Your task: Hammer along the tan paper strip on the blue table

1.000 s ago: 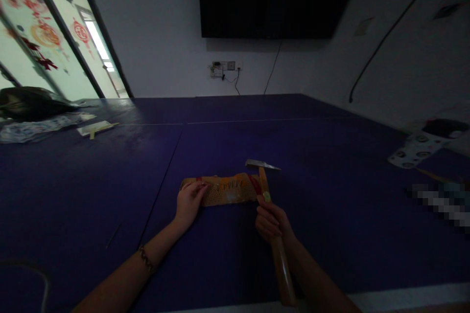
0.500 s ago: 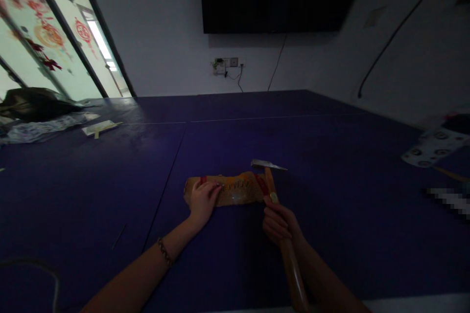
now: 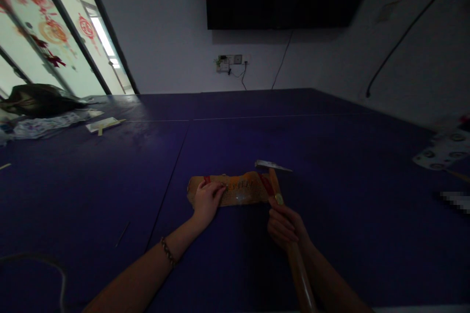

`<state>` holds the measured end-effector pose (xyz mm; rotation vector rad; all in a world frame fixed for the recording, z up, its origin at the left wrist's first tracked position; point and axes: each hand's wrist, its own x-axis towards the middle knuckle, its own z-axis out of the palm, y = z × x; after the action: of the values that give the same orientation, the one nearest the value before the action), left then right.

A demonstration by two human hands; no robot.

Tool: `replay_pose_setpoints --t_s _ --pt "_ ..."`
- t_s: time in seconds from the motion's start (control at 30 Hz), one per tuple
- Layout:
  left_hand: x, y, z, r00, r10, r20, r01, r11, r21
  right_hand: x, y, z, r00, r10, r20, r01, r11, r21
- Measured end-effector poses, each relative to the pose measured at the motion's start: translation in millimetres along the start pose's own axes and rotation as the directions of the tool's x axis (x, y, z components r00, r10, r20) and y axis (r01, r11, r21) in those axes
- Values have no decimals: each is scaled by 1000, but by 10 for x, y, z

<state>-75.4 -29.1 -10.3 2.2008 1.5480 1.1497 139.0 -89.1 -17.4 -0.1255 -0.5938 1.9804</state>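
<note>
A tan-brown, roughly rectangular piece (image 3: 242, 194) with red bands, an orange patch and a row of small dark marks lies on the purple table. My left hand (image 3: 207, 200) rests on its left half. Thumb and fingertips come together in a pinch at the row of marks; what they hold, if anything, is too small to make out. A wooden-handled hammer (image 3: 276, 183) is gripped in my right hand (image 3: 284, 225), just below a brass-coloured spot on the handle. Its metal head hangs above and beyond the piece's right end.
The purple table (image 3: 147, 151) stretches to the wall. At the left are a dark bag (image 3: 40, 100), patterned plastic (image 3: 47, 124), a white packet (image 3: 105, 124), a thin rod (image 3: 122, 234) and a pale cable (image 3: 55, 264). Patterned sheeting (image 3: 440, 151) sits at the right.
The whole view has shifted slightly, so everything appears a little further right. Both hands, the hammer and the brown piece keep nearly the same places relative to each other.
</note>
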Motion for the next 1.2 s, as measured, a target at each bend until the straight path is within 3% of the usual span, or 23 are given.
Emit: replay_pose_setpoints --t_s 0.27,0.8,1.2 --pt "8 12 -13 1000 1 26 -2 999 38 -4 2 -50 1000 2 -28 -3 999 -42" --pt "-13 6 -21 999 35 28 -35 999 27 8 -2 36 997 -17 74 14 999 46" --pt "-11 3 -34 998 41 56 -42 999 20 25 6 31 996 -38 79 33 997 64"
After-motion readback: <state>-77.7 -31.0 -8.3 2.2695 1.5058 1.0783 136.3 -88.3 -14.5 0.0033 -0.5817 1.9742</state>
